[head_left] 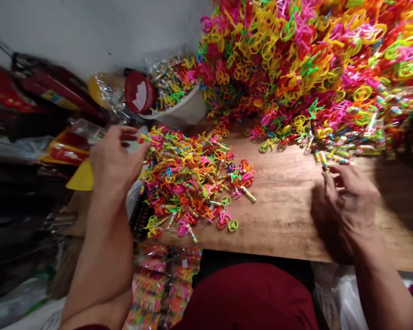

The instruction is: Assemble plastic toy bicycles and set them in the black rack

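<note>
My left hand is at the left edge of a mixed heap of small plastic pieces and tubes. Its fingers are curled, with the thumb close to a yellow and red bit; what they hold, if anything, is unclear. On the right, my right hand pinches the near end of a small clear tube with coloured contents, low over the wooden table. More such tubes lie just beyond it, at the foot of a large pile of bright plastic wheels and frames.
A white tub filled with more tubes stands behind the smaller heap, beside a red lidded container. Packaged strips of colourful items hang or lie below the table's front edge. Bags and boxes crowd the left side.
</note>
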Motion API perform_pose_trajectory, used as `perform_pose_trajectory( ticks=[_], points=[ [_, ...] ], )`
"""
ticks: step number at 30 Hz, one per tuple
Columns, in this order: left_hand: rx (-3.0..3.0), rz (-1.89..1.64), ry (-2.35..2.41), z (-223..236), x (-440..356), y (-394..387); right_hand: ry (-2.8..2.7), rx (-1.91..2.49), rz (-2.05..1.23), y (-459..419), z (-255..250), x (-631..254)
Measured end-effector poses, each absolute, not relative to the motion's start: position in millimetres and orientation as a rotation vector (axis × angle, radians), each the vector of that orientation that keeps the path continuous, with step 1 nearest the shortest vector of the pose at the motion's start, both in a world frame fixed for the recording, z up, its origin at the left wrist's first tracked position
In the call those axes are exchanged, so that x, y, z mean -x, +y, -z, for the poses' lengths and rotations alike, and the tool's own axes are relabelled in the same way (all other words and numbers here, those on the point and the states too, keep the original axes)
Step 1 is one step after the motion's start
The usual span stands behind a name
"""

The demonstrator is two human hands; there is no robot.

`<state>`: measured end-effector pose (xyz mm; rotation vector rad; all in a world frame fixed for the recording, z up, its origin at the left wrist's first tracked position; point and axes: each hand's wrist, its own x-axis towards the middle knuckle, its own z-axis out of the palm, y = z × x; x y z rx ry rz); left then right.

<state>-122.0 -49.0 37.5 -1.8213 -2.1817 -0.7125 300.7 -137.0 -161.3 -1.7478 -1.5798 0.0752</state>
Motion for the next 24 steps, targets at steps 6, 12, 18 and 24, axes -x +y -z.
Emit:
perform_pose_trajectory(
  ticks=[6,12,18,24],
  points=[
    [2.178,0.658,-1.819,14.1,21.1,-32.7,-1.604,1.946,0.000,-100.0,178.5,-307.0],
    [2.624,0.071,-1.934,89.3,-100.3,-2.3,-1.679,1.913,-0.094,-109.4,171.4,-313.5],
    [2.686,-0.002,-1.977,115.8,-116.4,23.1,-1.522,1.612,-0.317,-143.9,153.3,-299.2],
    [2.908,0.514,-2.363,95.4,-98.8,1.5,-1.203,1.462,-0.506,-148.5,148.3,-265.5]
  ],
)
